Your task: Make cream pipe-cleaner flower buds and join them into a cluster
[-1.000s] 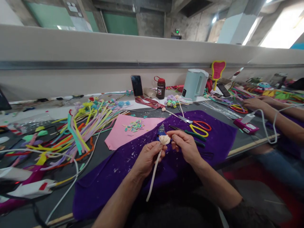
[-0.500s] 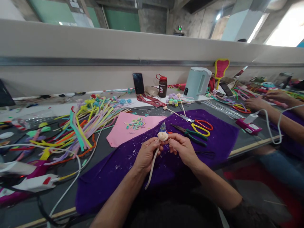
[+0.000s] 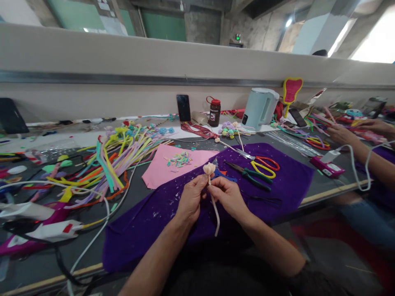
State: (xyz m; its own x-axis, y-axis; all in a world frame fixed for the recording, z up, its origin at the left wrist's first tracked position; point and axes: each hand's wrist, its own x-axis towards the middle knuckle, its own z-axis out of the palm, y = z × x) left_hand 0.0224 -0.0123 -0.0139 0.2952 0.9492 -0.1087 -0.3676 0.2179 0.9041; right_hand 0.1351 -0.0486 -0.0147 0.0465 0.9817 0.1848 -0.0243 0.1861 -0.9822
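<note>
the cream fuzzy pipe-cleaner stem with a small coiled bud at its top (image 3: pixel 210 169) stands nearly upright between the two hands, just above the near part of the purple felt cloth (image 3: pixel 286 181), probably so the bud stays in plain sight while the stem below it is worked. the left hand (image 3: pixel 191 198) comes in from the lower left with the forearm angled up toward the cloth's middle, the wrist bent slightly back, and its fingers (image 3: pixel 200 183) are pinched shut on the stem just under the bud. the right hand (image 3: pixel 228 196) meets it from the lower right, knuckles up, its thumb and forefinger closed on the same stem a little lower, while the free tail of the stem hangs down between the wrists toward the cloth's near edge. lying on the cloth beyond the hands are the green-handled pliers (image 3: pixel 251 175) and, further back, the yellow and red-handled scissors (image 3: pixel 262 164), both within easy reach, it seems. left of the cloth a pink felt sheet (image 3: pixel 160 170) carries a little heap of pastel clippings, and further left colourful pipe cleaners (image 3: pixel 108 164) spread across the grey counter (image 3: pixel 46 263).
</note>
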